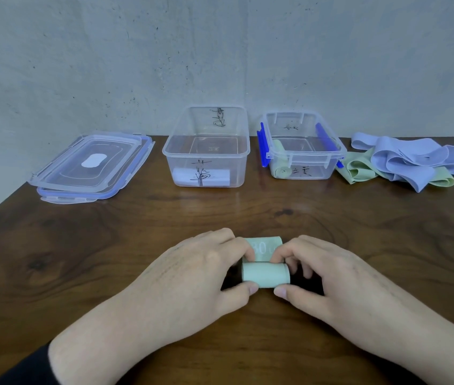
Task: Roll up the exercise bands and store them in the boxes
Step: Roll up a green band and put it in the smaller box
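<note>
A pale green exercise band (265,274) lies on the wooden table near me, almost wholly rolled, with a short printed tail flat beyond the roll. My left hand (192,276) grips the roll's left end between thumb and fingers. My right hand (328,276) grips its right end the same way. At the back stand two clear boxes: a larger one (206,147) with a white roll inside, and a smaller one (302,145) with blue clips and a green roll inside. A loose heap of lilac and green bands (406,162) lies at the back right.
Two clear lids with blue edging (92,165) are stacked at the back left of the table (81,259). A grey wall rises right behind the boxes. The table's left edge runs diagonally at the left.
</note>
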Available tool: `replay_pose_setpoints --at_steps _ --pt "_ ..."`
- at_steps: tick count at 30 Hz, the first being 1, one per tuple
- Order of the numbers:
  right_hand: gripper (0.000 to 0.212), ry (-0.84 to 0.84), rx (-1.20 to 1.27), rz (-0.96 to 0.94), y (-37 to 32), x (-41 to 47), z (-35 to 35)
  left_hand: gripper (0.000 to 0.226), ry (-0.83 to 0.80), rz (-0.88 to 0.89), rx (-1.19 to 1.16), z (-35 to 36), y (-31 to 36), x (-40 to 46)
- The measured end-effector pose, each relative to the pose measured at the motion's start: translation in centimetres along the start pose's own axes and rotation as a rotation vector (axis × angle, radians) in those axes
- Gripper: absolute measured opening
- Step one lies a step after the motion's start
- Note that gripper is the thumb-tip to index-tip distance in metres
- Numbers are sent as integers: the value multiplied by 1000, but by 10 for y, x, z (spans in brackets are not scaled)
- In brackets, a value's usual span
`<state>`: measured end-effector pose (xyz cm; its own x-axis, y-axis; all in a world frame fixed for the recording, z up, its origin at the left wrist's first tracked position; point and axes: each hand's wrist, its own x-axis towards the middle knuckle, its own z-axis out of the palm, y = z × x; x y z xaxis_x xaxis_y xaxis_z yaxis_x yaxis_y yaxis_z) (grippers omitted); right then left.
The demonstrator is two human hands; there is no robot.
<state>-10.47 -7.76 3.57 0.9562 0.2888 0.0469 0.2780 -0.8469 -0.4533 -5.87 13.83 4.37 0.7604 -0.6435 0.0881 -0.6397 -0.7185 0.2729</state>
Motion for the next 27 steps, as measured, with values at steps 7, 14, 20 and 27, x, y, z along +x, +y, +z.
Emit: replay_pose_setpoints --at_steps 7,14,20,27 --pt "21 40 4 12 1 2 2 31 -4 -19 -1 1 -3 3" --pt "17 100 -11 -15 0 5 6 34 36 -30 -12 5 -6 5" --pt "24 180 11 -9 6 11 12 30 51 -21 -22 7 -9 6" --pt "15 302 -7 -60 7 22 18 27 108 -53 -48 13 -15 12"
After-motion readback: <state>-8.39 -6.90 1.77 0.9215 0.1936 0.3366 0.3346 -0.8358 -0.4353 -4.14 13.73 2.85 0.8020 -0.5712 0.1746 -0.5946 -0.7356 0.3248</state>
